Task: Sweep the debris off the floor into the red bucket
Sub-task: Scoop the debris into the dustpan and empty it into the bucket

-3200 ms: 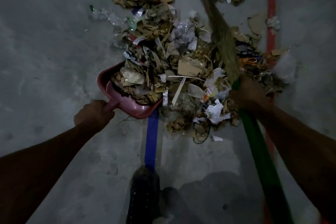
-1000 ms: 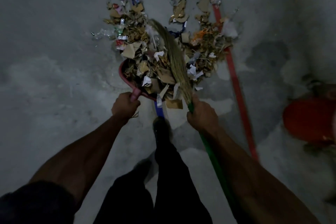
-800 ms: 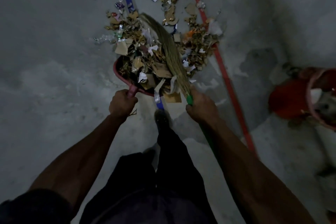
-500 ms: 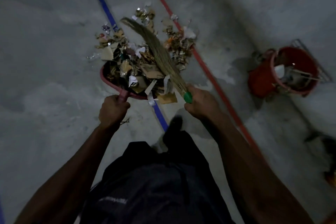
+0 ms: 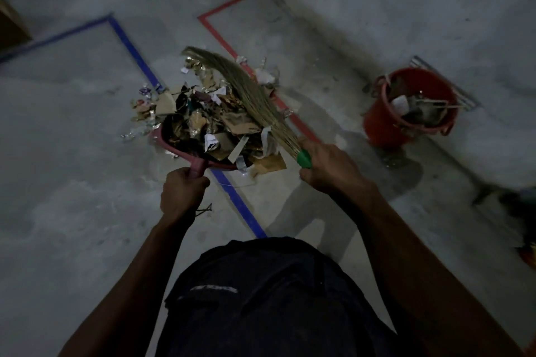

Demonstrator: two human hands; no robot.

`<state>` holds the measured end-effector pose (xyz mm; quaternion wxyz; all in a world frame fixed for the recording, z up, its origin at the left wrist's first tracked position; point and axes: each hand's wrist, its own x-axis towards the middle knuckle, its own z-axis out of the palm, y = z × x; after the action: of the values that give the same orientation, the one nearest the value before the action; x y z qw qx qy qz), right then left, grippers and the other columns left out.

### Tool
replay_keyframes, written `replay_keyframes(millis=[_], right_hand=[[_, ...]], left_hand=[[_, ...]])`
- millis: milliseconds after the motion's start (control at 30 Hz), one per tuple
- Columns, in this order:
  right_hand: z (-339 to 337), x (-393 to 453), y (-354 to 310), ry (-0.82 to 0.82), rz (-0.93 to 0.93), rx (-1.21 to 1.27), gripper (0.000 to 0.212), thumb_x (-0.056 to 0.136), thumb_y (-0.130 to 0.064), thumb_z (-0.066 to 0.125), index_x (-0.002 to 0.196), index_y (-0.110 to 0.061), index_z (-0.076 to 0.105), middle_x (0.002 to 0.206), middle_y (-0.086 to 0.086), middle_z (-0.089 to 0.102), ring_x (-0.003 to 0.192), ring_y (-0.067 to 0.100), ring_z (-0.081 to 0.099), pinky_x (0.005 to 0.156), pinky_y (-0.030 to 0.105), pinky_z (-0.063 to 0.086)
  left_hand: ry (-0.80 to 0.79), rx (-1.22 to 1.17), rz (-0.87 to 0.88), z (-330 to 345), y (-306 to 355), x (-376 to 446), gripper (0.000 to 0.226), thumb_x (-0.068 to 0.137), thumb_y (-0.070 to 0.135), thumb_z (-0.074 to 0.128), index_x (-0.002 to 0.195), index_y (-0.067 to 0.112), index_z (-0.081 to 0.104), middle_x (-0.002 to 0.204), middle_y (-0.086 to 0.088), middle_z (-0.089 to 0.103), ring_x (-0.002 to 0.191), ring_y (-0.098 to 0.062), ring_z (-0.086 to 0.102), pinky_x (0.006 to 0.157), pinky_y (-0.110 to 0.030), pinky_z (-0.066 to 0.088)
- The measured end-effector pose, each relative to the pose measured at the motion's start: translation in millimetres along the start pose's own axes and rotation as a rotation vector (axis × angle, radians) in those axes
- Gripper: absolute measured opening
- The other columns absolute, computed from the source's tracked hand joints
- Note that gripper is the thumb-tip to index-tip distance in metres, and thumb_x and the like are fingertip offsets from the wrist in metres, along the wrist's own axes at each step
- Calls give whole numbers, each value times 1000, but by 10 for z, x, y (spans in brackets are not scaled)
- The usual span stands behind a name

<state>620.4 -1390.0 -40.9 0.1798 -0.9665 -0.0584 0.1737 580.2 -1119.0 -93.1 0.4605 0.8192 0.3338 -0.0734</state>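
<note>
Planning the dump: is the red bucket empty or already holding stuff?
Already holding stuff. The red bucket stands upright, with paper and scraps visible inside its rim; how full, cannot tell.

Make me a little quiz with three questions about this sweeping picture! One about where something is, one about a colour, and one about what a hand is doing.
1. Where is the red bucket?
A. On the floor to the person's right, near the wall
B. In the person's left hand
C. On top of the dustpan

2. What colour is the broom's handle?
A. Yellow
B. Green
C. White

3. What is the left hand doing?
A. Hanging open, holding nothing
B. Gripping the handle of the dustpan, which is heaped with debris
C. Picking paper off the floor

Answers:
1. A: the bucket stands on the concrete by the wall, right of the red floor line.
2. B: a green end shows just above the right hand.
3. B: its fingers curl round the pinkish-red handle, with scraps piled in the pan.
</note>
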Motion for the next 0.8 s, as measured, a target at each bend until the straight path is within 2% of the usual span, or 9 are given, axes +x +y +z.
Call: replay_keyframes(millis=[67,100,167,267,400,533,667,800], right_hand=[[-127,-60,347,19,-16,-24,66,85,-24,64,145,-26,36,119,6,63,78,17,52,58,21,33],[-198,-87,533,25,-28,-31,68,85,-24,63,147,-26,35,122,8,63,86,22,57,64,22,37],[-371,-153,900,17,-18,-19,71,84,-25,61,149,-27,30,129,9,60,103,28,60,76,30,46],[-640,-288,1433,-3,18,-9,75,84,-24,61,150,-32,25,128,11,59,106,33,59,86,39,49],[-958,-408,2096,9,35,-36,64,89,-27,57,148,-29,32,124,11,59,109,33,56,87,37,47],[-1193,-503,2646,64,70,6,61,86,-19,58,144,-23,41,122,11,61,108,33,58,86,39,49],[-1359,-400,3186,133,122,40,60,86,-20,61,143,-24,44,123,12,63,108,32,58,82,31,44],[-1492,-63,3785,55,209,98,71,85,-22,62,150,-25,33,141,12,50,123,31,51,99,34,45]], left_hand=[[2,-3,6,290,148,-168,8,65,14,66,72,16,63,60,-10,56,59,-28,55,63,-39,43],[0,-17,8,446,233,-259,9,63,16,65,72,16,63,59,-10,56,58,-27,54,62,-39,43],[-9,-43,14,762,399,-442,13,59,18,63,71,14,63,58,-9,54,58,-26,52,61,-40,41],[-26,-39,25,1220,675,-727,12,58,18,63,68,12,63,56,-10,52,56,-25,50,60,-39,40],[-75,-18,55,1795,1067,-966,10,66,12,68,66,9,58,50,-9,49,49,-23,48,58,-37,39],[-163,27,71,2324,1460,-1025,5,73,7,67,75,6,63,54,-10,52,50,-22,49,58,-37,39],[-235,61,79,2889,1854,-977,5,72,5,65,73,5,59,56,-12,50,51,-22,46,58,-37,35],[-277,66,76,3485,2235,-815,14,71,4,65,65,8,53,54,-10,46,51,-21,42,58,-37,32]])
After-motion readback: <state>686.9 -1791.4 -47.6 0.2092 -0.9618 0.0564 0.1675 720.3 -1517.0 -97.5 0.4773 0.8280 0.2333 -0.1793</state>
